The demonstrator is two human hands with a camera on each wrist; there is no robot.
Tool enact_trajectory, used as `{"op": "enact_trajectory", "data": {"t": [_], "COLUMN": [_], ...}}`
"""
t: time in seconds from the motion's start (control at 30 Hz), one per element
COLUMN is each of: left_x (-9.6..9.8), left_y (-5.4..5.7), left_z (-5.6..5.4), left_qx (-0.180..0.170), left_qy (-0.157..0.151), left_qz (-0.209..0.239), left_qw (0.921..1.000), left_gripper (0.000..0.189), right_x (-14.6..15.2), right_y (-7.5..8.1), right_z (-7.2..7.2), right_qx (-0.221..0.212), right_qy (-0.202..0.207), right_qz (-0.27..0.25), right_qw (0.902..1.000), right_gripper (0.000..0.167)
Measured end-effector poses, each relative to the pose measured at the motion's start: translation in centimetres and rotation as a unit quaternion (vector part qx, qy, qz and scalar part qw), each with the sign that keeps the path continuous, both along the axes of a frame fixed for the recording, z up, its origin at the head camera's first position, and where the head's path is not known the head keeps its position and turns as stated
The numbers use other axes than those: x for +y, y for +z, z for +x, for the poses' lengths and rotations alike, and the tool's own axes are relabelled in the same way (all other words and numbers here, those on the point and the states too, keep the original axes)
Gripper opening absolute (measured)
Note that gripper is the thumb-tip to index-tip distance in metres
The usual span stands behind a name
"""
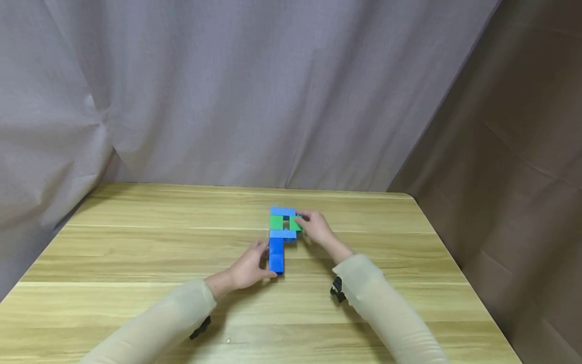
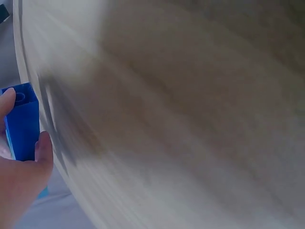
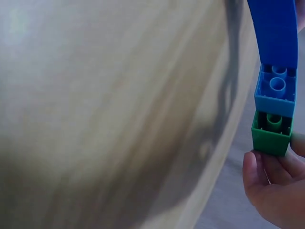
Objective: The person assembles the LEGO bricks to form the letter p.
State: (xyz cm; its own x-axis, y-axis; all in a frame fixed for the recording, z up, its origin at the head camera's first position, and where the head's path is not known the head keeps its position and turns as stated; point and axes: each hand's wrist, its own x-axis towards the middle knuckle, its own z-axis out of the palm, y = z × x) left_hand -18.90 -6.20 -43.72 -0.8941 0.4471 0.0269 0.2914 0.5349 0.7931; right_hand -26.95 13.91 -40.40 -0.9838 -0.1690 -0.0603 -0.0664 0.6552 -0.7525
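Observation:
Toy building bricks are joined in a flag-like shape. Two dark blue bricks (image 1: 276,263) form its stem. Above them a light blue brick (image 1: 281,234) reaches to the right, carrying a left green brick (image 1: 276,222) and a right green brick (image 1: 294,223) with a gap between. Another light blue brick (image 1: 283,211) spans the top. My left hand (image 1: 249,265) holds the stem's lower blue brick between thumb and fingers. With thumb and fingertips, my right hand (image 1: 318,228) pinches the right green brick; hollow undersides show in the right wrist view.
A wood-grain table (image 1: 136,242) lies beneath, with the bricks' shadow on it. Behind hangs a grey curtain (image 1: 236,91), and a brown curtain (image 1: 514,131) is at the right. A tiny pale speck (image 1: 228,340) lies near the front.

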Motion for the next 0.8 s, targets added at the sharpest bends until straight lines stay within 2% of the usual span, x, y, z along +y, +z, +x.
{"op": "enact_trajectory", "data": {"t": [0.4,0.57,0.8], "left_x": [-0.1,0.0,0.3], "left_y": [-0.4,-0.5,-0.2], "left_z": [0.3,0.4,0.5], "left_qx": [-0.033,-0.035,-0.039], "left_qy": [-0.022,-0.030,-0.026], "left_qz": [-0.017,-0.014,-0.014], "left_qw": [0.9991,0.9988,0.9988], "left_gripper": [0.083,0.083,0.085], "right_x": [0.2,0.3,0.2], "right_y": [-2.2,-2.5,-2.5], "right_z": [0.2,0.4,0.5], "right_qx": [-0.010,-0.008,-0.013], "right_qy": [0.021,0.020,0.012], "right_qz": [0.030,0.039,0.038], "right_qw": [0.9993,0.9990,0.9991], "right_gripper": [0.038,0.037,0.038]}}
